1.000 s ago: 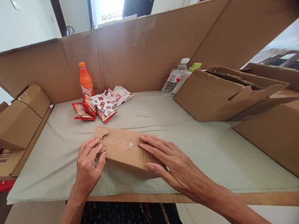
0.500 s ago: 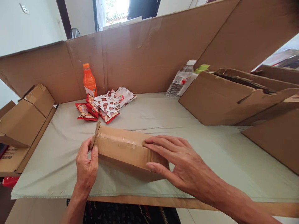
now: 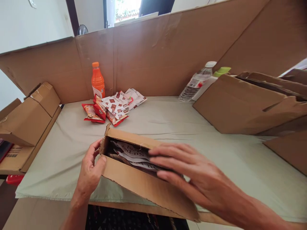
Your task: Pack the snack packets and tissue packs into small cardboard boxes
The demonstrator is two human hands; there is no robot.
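Cardboard box point(image 3: 134, 177) sits with its top open on the pale green cloth point(image 3: 168, 119), white packets point(image 3: 134, 151) inside. The left hand point(image 3: 90, 172) grips its end flap point(image 3: 104, 143); the right hand point(image 3: 194, 169) spreads loosely over the opening, contact unclear. Opening seems the step in hand; the next move calls for clear flaps.

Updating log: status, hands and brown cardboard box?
Left hand holding brown cardboard box at left end. Box open, white printed packets inside. Right hand over it, partly hiding them.
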